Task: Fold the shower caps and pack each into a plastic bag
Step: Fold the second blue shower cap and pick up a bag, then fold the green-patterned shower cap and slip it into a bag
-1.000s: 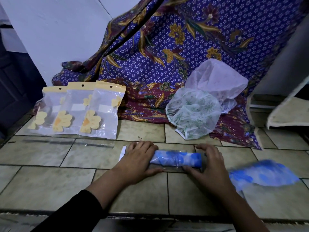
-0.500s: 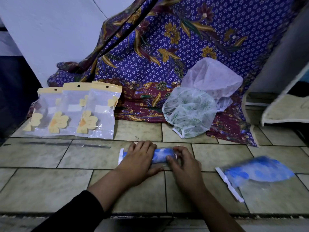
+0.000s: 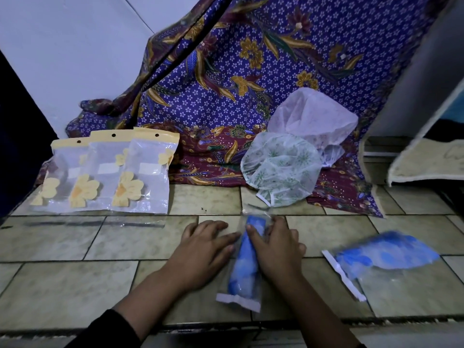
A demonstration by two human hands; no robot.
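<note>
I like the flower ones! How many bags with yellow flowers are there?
3, overlapping in a row at the back left: left bag, middle bag, right bag. More could hide underneath.

You have a glossy clear plastic bag under your fingers, glazed mottled floor tiles, thin crinkled translucent caps, matt printed cloth, and shiny pouches.

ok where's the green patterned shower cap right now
In the head view, the green patterned shower cap sits right of centre at the cloth's edge, just in front of the white cap.
</note>
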